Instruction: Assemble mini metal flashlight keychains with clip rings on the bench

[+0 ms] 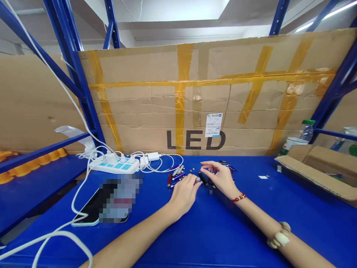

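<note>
My left hand (182,195) pinches a small silvery piece (198,179) between thumb and fingertips, right of the white power strip (114,165) and nearer me; my fingers cover most of it, so I can't tell how its long axis runs. My right hand (221,178) is apart from the left, farther right of the strip, thumb and forefinger curved toward each other; whether they grip something tiny, I can't tell. Just beside it a black tube (203,179) slants, far end leftward, partly covered. Between the strip and my left hand lie a red tube (169,180), pointing nearly straight away from me, and a violet-blue tube (178,176), slanting away to the right. Nearer me than the strip is a phone (93,204), partly lost under a pixelated patch. All rest on a glossy blue tabletop (200,232). Behind the strip stands taped cardboard (145,111) printed "LED", with a blue rack post (76,70) alongside and a pale ceiling (178,8) above. Far right of the strip, a cardboard box (320,173) runs out of view, a green-capped bottle (307,130) beyond it.
</note>
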`<action>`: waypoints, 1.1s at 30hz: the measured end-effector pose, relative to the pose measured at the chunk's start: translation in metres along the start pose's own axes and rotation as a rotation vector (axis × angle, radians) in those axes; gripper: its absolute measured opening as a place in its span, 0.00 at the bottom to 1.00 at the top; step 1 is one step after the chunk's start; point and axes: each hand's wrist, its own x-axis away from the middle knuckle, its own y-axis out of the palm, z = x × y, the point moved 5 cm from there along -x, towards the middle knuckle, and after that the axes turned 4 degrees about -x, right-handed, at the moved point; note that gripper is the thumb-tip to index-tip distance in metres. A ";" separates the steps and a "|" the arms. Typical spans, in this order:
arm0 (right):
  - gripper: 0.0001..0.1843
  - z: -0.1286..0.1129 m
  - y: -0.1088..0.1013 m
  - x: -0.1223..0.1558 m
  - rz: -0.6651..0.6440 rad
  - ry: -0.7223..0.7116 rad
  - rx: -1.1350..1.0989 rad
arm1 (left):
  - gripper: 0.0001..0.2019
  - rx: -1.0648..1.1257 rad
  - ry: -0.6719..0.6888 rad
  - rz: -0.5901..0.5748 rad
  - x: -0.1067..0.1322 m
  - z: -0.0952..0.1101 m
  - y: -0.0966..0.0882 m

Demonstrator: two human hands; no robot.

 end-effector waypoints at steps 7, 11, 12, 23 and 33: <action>0.12 -0.039 0.012 0.008 -0.159 -0.085 -0.108 | 0.07 0.082 -0.106 -0.018 -0.001 -0.006 0.004; 0.11 -0.046 0.008 0.009 -0.170 -0.140 -0.065 | 0.08 0.136 -0.107 -0.007 -0.001 -0.007 0.005; 0.11 -0.046 0.007 0.009 -0.173 -0.146 -0.058 | 0.09 0.167 -0.109 -0.004 -0.001 -0.007 0.005; 0.13 -0.044 0.012 0.014 -0.239 -0.238 0.017 | 0.10 0.190 -0.168 -0.061 0.000 -0.010 0.006; 0.17 -0.039 0.017 0.014 -0.271 -0.147 0.023 | 0.09 0.129 -0.163 -0.108 0.002 -0.011 0.005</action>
